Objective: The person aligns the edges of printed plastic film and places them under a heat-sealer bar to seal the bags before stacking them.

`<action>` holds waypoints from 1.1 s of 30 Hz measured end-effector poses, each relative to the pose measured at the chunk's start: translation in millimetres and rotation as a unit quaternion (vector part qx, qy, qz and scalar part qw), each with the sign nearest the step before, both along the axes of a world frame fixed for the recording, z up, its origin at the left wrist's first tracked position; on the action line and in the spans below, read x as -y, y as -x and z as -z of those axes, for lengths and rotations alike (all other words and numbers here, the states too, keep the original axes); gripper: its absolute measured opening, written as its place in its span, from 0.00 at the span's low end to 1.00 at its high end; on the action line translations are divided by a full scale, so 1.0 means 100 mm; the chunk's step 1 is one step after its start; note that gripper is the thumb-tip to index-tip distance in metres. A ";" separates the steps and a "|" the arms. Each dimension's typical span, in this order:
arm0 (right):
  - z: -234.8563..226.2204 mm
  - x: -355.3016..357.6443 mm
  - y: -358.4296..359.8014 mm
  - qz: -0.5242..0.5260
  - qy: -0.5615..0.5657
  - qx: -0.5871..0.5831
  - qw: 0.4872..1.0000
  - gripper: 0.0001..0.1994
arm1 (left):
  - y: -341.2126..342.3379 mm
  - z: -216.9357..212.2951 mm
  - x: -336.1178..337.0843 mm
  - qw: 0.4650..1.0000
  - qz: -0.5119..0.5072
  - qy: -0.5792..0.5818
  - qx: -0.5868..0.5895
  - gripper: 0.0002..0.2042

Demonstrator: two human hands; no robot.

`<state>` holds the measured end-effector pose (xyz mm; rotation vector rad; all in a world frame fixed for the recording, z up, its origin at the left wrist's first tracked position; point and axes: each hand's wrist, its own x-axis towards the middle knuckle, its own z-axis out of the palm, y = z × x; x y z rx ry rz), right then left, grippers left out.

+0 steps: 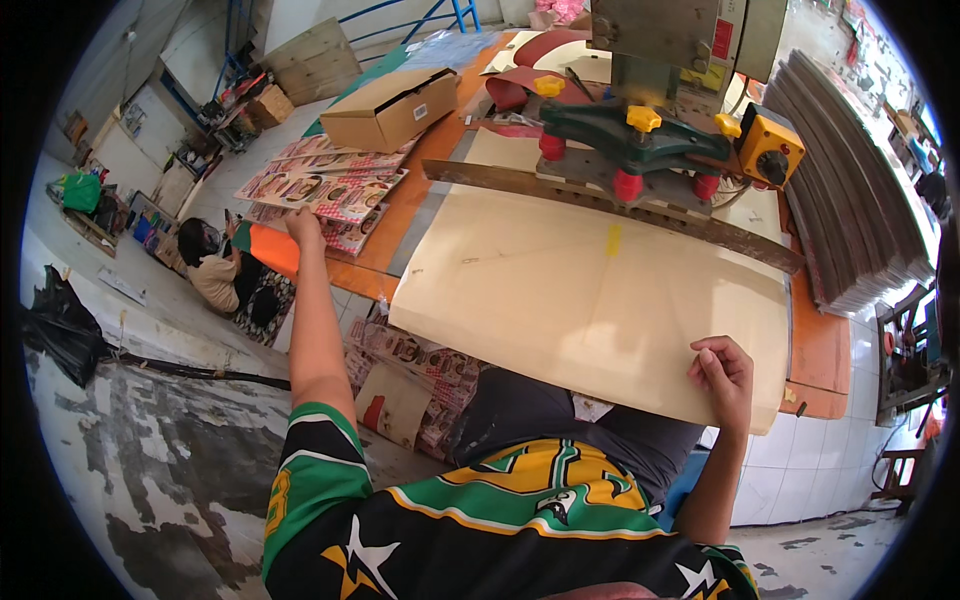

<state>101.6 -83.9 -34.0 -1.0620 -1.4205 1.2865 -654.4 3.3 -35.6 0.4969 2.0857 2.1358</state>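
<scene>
My left hand [304, 229] reaches out to the left, its fingers closed at the near edge of the top printed sheet [325, 193] on a loose pile. An orange piece [272, 247] shows just beside that hand. A large cream sheet [560, 290] covers the table in front of me, its near edge by my lap. Over its right part is my right hand [722, 375], with fingers curled in and nothing visible in them. Whether it touches the cream sheet, I cannot tell. A long metal bar [610, 212] under the press [640, 140] lies across the sheet's far side.
An open cardboard box [390, 112] stands behind the printed pile. A yellow control box [771, 147] is fixed at the press's right. Tall stacked boards [845, 190] rise at the right. A person [210, 265] sits low at the left. More printed sheets [425, 370] lie below the table.
</scene>
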 end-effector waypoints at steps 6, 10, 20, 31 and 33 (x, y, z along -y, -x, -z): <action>-0.04 0.00 -0.02 -0.009 0.010 -0.008 1.000 0.09 | 0.11 0.07 -0.08 1.000 -0.011 -0.018 0.001 0.08; 0.00 -0.03 -0.01 -0.009 0.003 -0.001 1.000 0.09 | 0.11 0.09 -0.10 1.000 -0.022 -0.018 0.013 0.08; 0.00 -0.01 -0.02 -0.008 -0.004 -0.005 1.000 0.09 | 0.24 0.12 0.09 0.993 0.076 -0.005 0.090 0.08; 0.00 0.00 -0.06 0.001 0.002 0.001 1.000 0.08 | -0.24 0.20 0.02 0.981 0.031 0.123 -0.146 0.43; 0.00 -0.02 -0.02 -0.015 0.001 -0.010 1.000 0.08 | -0.04 0.21 0.18 0.972 0.006 0.143 -0.186 0.42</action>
